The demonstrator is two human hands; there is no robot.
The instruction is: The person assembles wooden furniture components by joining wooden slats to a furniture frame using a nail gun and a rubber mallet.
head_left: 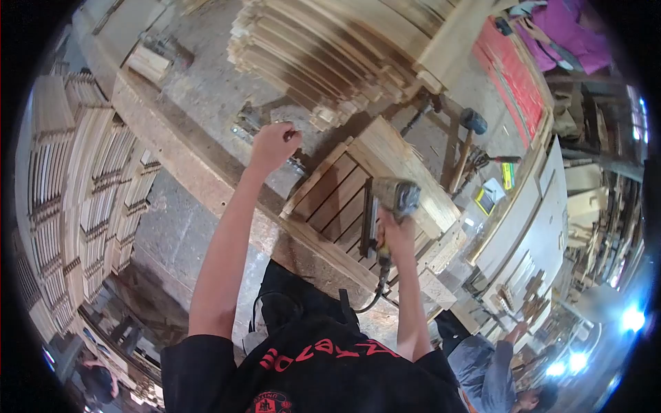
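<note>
Pale wooden slats form a crate [337, 196] on the workbench [186, 148], where the right hand [397, 234] grips a nail gun [399, 196] by its handle. The gun's body lies crosswise above the crate's right part, nose to the left, its long magazine running back toward the wearer. The left hand [277, 143] curls near metal hardware [246, 124]; whether it holds anything is unclear.

The nail gun [397, 195] hides part of the right hand [399, 237] and the crate [336, 189]. The metal bits [246, 122] by the left hand [274, 146] are too small to tell. The picture's far edge cuts off the wood stack [323, 62] and a purple-clad person [575, 34].
</note>
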